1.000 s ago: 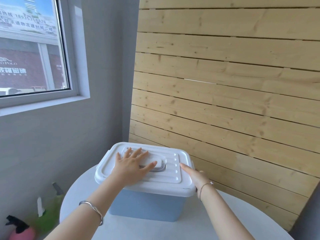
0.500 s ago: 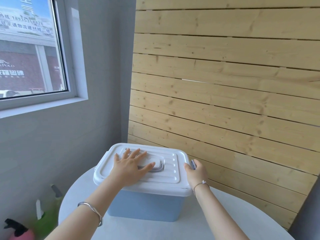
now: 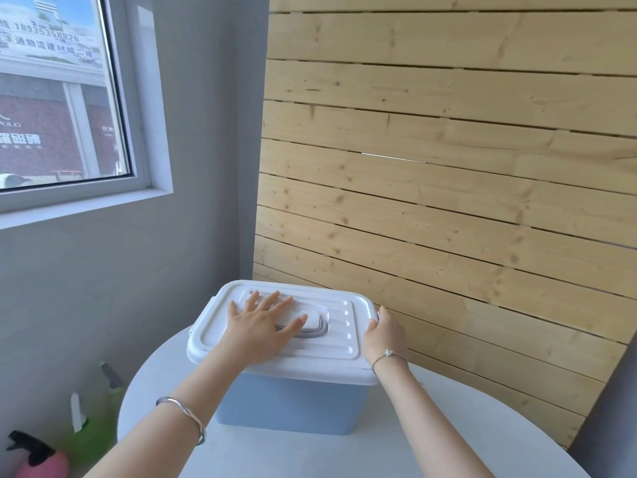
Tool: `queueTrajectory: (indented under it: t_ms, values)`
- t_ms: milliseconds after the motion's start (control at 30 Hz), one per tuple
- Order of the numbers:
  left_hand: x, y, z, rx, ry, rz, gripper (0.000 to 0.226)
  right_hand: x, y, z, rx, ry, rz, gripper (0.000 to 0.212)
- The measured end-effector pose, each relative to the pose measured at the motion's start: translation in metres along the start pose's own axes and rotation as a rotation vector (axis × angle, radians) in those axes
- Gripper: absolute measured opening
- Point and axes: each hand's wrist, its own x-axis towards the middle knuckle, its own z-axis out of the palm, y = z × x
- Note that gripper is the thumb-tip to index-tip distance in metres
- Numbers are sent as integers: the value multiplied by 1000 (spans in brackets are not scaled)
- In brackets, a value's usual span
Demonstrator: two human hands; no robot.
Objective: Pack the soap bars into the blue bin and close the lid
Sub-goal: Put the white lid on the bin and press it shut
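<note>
- Two hands on the white lid [image 3: 339, 343] of the blue bin [image 3: 293, 401]; the bin sits on the round white tabletop [image 3: 379, 450], near the wood-slat wall [image 3: 448, 201].
- Grip, left hand [image 3: 262, 326]: open, palm flat, fingers spread across the grey handle [image 3: 319, 331], pressing down.
- Grip, right hand [image 3: 384, 334]: curled over the lid's right end. Fingertips are hidden behind the hand, so I can't tell if they're on a latch.
- No soap bars in view. The lid is on and the bin wall is opaque, so they're presumably inside but unverified.
- Step, as I read it: seating or latching the lid. Task looks nearly done.
- Risk 1: one-sided closure. The right end may snap while the left end stays proud, since nothing is holding that edge.
- Risk 2: a sideways squeeze from the right could slide the bin on the smooth tabletop. Only the left palm's downward load resists that.
- Risk 3: a bar stacked too high inside would stop the lid seating. Can't rule it out from here.
- Risk 4: pinched fingertips if the right end snaps shut.
</note>
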Motion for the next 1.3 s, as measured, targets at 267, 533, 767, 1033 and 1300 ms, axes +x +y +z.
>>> queueTrajectory:
  t_ms: [267, 533, 767, 1033, 1300]
  values:
    - [-7, -34, -24, -187, 20, 41, 59, 3, -8, -10, 43, -127, -20, 59]
    - [-21, -68, -31, -666, 61, -398, 61, -15, -52, 33, -274, -176, -457, 44]
    - [-26, -67, -26, -966, 4, -598, 80, -20, -124, 93, -279, -497, -683, 45]
    - [-19, -83, -27, -1040, -106, -554, 38, -8, -133, 120, -357, -542, -726, 47]
    - [-29, -95, -25, -1124, 114, -462, 31, -9, -128, 124, -341, -537, -744, 46]
